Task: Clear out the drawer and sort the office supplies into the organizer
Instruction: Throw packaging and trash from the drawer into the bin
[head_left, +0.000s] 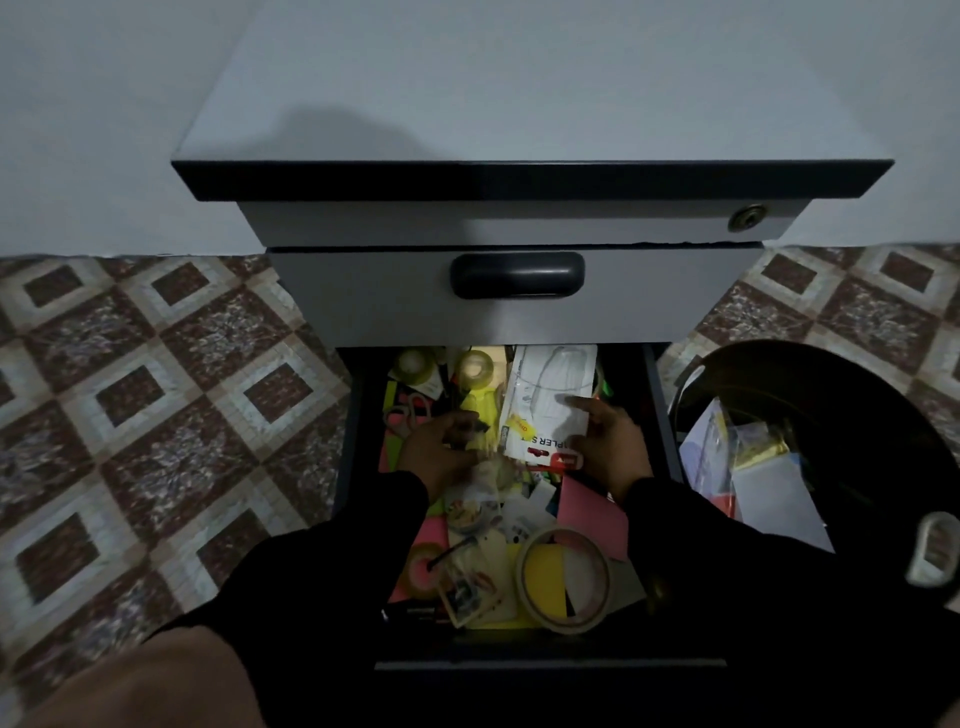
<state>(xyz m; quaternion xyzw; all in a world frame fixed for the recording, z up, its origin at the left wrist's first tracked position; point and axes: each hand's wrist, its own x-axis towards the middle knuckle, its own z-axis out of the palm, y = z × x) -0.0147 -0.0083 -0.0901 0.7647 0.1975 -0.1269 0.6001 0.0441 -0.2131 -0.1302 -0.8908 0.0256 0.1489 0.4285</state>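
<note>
Early in the clear-out; the drawer (655, 415) stands open below the cabinet (519, 306) and is full; your hands are both inside it.

Left hand (441, 449): fingers curled over small clutter at the drawer's centre; it seems to pinch something pale and crumpled, but the light is too poor to tell what, or whether it truly has hold.

Right hand (613, 452): closed on the near right corner of a white stapler pack (550, 405), thumb on top; the pack lies tilted toward 12 o'clock, its far end near the drawer's back.

Around the hands: two tape rolls (474, 368) at 12 o'clock, by the back wall; a wide tape ring (565, 579) at 5 o'clock, near the drawer front; pink paper (592, 512) between ring and right hand; yellow notes (478, 405) just beyond the left hand; loose bits at 6 o'clock, too dim to name.

A dark bin (831, 415) sits on the floor (156, 395) at 3 o'clock from the drawer, already holding papers. No organizer is in view.

Judgement: step in hand is lifting items out, the pack first. Next move calls for raising the pack clear of the drawer's right wall without dragging the clutter beneath; you must then find the organizer, since nothing here shows where it stands.
</note>
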